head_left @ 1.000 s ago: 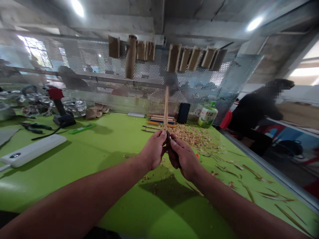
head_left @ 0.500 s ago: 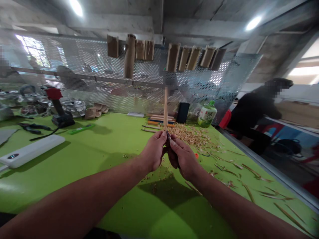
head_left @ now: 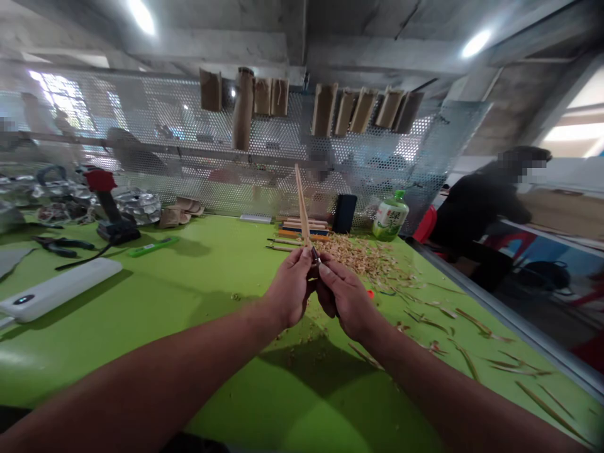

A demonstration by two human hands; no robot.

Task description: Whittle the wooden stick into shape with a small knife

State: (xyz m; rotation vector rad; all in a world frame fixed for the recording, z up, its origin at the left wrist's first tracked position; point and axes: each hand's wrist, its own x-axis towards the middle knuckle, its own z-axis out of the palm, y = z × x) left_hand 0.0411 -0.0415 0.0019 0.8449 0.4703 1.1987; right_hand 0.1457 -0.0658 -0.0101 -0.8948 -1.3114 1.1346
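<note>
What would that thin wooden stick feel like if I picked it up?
Probably light and fairly stiff: the wooden stick stands straight above the left hand without drooping. So slender, it could snap if bent hard. Laid down, it might roll.

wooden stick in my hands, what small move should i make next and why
Probably take one more thin, controlled shaving: the small blade sits at the wooden stick, gripped between your left hand and right hand, and curled shavings already lie on the green table.
</note>
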